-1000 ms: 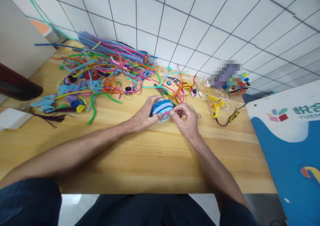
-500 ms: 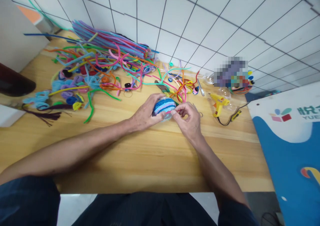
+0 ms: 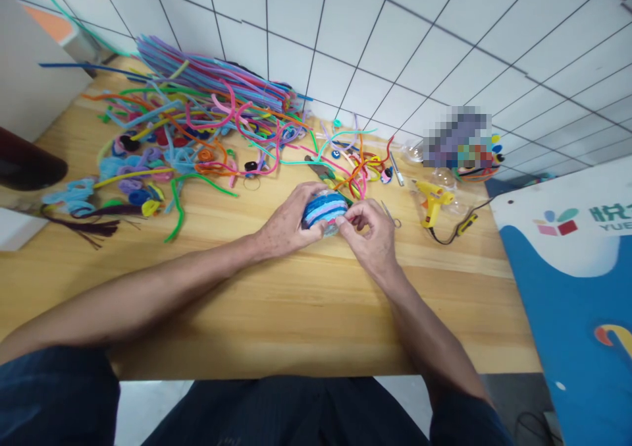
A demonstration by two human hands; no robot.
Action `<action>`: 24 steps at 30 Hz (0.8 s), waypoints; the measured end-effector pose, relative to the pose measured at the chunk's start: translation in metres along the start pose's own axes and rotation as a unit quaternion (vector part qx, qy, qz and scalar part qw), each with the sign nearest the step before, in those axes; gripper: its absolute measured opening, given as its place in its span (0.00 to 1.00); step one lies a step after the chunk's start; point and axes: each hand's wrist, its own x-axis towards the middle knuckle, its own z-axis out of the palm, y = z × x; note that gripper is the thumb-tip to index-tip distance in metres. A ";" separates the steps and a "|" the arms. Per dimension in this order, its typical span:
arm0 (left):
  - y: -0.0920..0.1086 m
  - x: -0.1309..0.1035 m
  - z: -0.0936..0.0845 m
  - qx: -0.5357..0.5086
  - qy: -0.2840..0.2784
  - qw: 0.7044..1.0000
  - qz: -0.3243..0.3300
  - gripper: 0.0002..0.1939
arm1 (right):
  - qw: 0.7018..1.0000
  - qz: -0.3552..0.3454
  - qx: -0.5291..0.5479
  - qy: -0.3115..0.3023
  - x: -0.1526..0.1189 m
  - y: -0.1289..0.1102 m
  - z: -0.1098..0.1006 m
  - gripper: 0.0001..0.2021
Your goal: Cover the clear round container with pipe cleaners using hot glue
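Note:
A round ball (image 3: 326, 207) banded with blue, light blue and lilac fuzzy pipe cleaners is held above the wooden table, its lower part clear and see-through. My left hand (image 3: 291, 225) wraps around its left side, thumb in front and fingers behind. On the right side of the ball, my right hand (image 3: 368, 232) has thumb and forefinger pinched together, close to a short pink strip at the lower edge. What lies between those fingertips is too small to make out. Small scissors (image 3: 394, 218) lie just right of my right hand, partly hidden by it.
A bundle of pipe cleaners (image 3: 212, 74) rests against the tiled wall, with loose ones (image 3: 178, 182) heaped at left. Pliers (image 3: 320, 168) lie behind the ball. To the right are a yellow glue gun (image 3: 434, 202) with its cord and clear plastic balls (image 3: 444, 179). A dark cylinder (image 3: 29, 159) stands far left.
Both hands keep nearly the same hold on the ball. The view has shifted slightly, and more of the scissors shows beside my right hand.

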 end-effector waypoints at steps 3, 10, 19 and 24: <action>0.002 0.000 -0.001 -0.003 -0.004 1.000 0.004 0.33 | 1.000 -0.008 0.006 0.006 -0.001 0.000 0.002 0.10; 0.008 0.001 0.001 0.001 0.012 1.000 -0.011 0.32 | 1.000 -0.004 -0.006 0.003 -0.002 -0.002 0.003 0.10; 0.004 0.002 0.001 0.011 0.021 1.000 0.003 0.29 | 1.000 -0.014 -0.025 0.005 0.000 -0.003 -0.003 0.07; 0.005 0.002 0.002 -0.006 0.016 1.000 -0.001 0.29 | 0.998 -0.046 -0.042 0.018 0.001 -0.004 -0.001 0.10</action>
